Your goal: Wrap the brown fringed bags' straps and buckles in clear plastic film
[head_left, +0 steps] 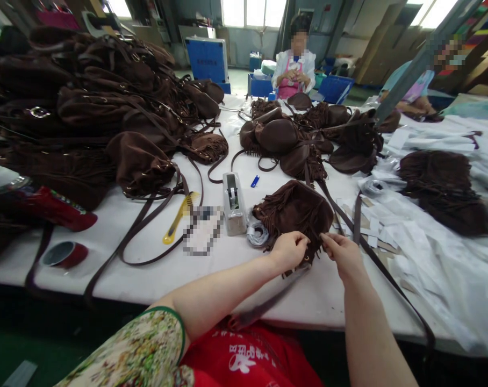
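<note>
Plainly, a dark brown fringed suede bag [294,201] lies on the white-covered table [147,282] straight in front of the person, and both hands are at its near edge. Taking that bag as the clock's centre, the left hand [287,251] is at six o'clock, fingers curled in and thumb drawn against them in a pinch on the fringe. The right hand [344,257] is at four — thumb and forefinger nipped together on the fringe too, the other fingers loosely bent; the strands caught are too fine to make out. Just beside the bag at eight o'clock is a clear plastic coil [258,235], and at nine a grey tape dispenser [235,207], then a yellow comb [180,217]. A small blue piece [255,181] lies at ten-thirty. Farther out at nine are a red spray can [52,207] and a red cup-like ring [72,255]; a heap of brown bags [94,102] rises at ten. Twelve o'clock holds more fringed bags [276,134] and, beyond them, a co-worker in a pink apron [288,87]. White plastic wrapping [441,269] spreads from three to four — folded brown suede pieces [435,172] lie on it.
</note>
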`<state>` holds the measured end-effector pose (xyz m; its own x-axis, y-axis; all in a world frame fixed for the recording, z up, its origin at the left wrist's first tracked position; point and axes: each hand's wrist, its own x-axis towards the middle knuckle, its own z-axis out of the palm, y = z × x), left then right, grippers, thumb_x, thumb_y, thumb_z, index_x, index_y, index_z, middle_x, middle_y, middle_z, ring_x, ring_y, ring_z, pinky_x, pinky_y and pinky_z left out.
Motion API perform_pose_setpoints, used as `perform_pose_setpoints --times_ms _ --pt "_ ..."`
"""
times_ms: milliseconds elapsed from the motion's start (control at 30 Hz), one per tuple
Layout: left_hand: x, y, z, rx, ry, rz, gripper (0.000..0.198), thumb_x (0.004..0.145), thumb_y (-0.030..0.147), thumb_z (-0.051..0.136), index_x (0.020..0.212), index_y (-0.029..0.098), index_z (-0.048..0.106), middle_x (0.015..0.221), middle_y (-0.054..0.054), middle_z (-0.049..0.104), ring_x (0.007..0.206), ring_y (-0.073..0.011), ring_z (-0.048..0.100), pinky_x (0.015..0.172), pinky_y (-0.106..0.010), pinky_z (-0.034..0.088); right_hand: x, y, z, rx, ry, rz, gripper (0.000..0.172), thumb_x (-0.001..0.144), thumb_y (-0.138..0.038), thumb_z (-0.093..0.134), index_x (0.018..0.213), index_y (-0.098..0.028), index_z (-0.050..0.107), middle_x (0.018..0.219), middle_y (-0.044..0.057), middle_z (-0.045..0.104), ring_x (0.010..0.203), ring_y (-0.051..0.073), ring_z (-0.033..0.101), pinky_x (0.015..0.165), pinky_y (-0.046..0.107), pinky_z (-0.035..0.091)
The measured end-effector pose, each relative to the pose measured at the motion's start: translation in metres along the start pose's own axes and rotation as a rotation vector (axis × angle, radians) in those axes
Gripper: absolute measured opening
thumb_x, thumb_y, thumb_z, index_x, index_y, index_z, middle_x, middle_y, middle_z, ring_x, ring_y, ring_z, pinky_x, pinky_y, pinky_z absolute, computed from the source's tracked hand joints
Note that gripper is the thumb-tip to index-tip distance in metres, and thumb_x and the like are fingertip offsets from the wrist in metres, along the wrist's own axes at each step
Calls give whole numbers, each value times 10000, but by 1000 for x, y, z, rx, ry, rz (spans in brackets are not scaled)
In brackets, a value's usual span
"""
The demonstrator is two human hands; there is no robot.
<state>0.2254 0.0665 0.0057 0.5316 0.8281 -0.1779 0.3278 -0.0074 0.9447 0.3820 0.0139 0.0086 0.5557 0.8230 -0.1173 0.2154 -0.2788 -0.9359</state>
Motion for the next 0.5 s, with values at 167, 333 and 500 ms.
perform_pose_setpoints --times_ms 167,333,500 --pt "19 14 13 -242 -128 -217 312 917 348 440 934 121 654 907 -72 687 415 -54 488 397 -193 366 -11 -3 -3 317 -136 104 375 581 -472 796 658 -161 601 494 -41 482 397 57 322 381 219 190" --pt "28 18 22 -218 -50 -257 243 873 333 556 811 123 661 656 -20 625 451 -60 441 422 -181 327 -19 -7 -2 327 -155 68 359 608 -451 797 655 -160 593 498 -43 479 407 56 334 378 215 209" --pt "27 11 11 102 86 -147 172 812 265 629 720 129 679 704 -54 665 637 -129 561 643 -242 452 -21 -10 -15 443 -55 33 322 643 -434 780 737 -176 612 587 -27 533 440 60 375 382 204 244"
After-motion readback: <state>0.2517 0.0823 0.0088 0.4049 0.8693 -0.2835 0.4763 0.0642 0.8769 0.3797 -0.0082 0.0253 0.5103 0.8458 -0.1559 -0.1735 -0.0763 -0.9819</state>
